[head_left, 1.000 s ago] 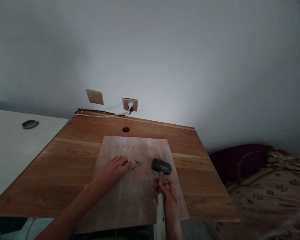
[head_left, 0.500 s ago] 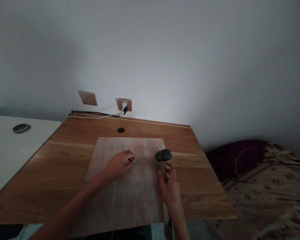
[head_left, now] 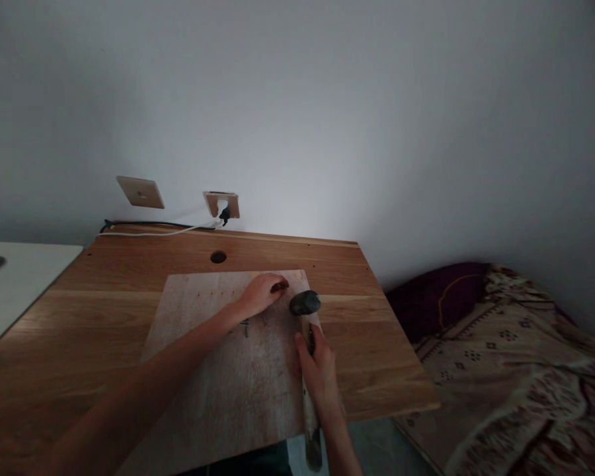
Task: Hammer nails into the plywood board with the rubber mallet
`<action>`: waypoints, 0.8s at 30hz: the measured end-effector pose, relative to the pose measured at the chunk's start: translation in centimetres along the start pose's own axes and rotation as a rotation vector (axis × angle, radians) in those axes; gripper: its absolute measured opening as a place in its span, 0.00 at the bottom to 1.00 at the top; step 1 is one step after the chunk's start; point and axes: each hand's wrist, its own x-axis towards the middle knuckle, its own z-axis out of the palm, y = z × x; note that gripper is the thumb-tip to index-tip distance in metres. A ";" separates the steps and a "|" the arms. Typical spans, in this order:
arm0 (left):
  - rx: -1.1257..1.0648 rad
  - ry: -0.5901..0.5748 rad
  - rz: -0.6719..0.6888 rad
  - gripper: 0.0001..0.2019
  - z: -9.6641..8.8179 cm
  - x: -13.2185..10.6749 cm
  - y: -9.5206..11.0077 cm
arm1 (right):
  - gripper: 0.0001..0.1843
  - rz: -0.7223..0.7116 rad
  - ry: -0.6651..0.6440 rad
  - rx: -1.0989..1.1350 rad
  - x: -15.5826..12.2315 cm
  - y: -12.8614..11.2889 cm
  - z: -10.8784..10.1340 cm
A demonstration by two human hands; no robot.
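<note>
A pale wooden board point(head_left: 218, 390) lies on the wooden desk. Over its far right part, my left hand point(head_left: 265, 292) is closed in a pinch; whatever the fingertips hold is too small to make out. Behind that wrist lie a few small loose nails point(head_left: 246, 325). My right hand point(head_left: 320, 367) grips a hammer point(head_left: 305, 303) partway down its wooden handle, the dark head pointing away from me above the board's right edge. A row of small dots point(head_left: 211, 293), nail heads or holes, runs along the board's far side, partly covered by my left hand.
The brown desk point(head_left: 371, 357) reaches back to a white wall with a socket point(head_left: 221, 205), plugged-in cables point(head_left: 158, 231) and a switch plate point(head_left: 141, 192). A round hole point(head_left: 219, 257) pierces the desk. A white surface point(head_left: 24, 271) adjoins left; patterned bedding point(head_left: 506, 370) lies right.
My left hand has moved from the loose nails to the board's far right part, uncovering the nails. My right hand still holds the hammer. The whole view has shifted slightly to the right.
</note>
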 end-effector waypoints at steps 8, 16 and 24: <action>0.049 0.018 0.021 0.08 0.3 -0.4 -0.1 | 0.22 0.167 -0.261 0.311 1.1 -0.7 -0.9; -0.025 0.040 -0.006 0.15 0.3 -0.5 0.0 | 0.25 0.156 -0.210 0.428 3.1 -2.4 -0.6; -0.053 0.078 0.036 0.22 0.8 -0.7 -0.8 | 0.22 0.053 -0.193 0.408 4.9 -4.5 0.2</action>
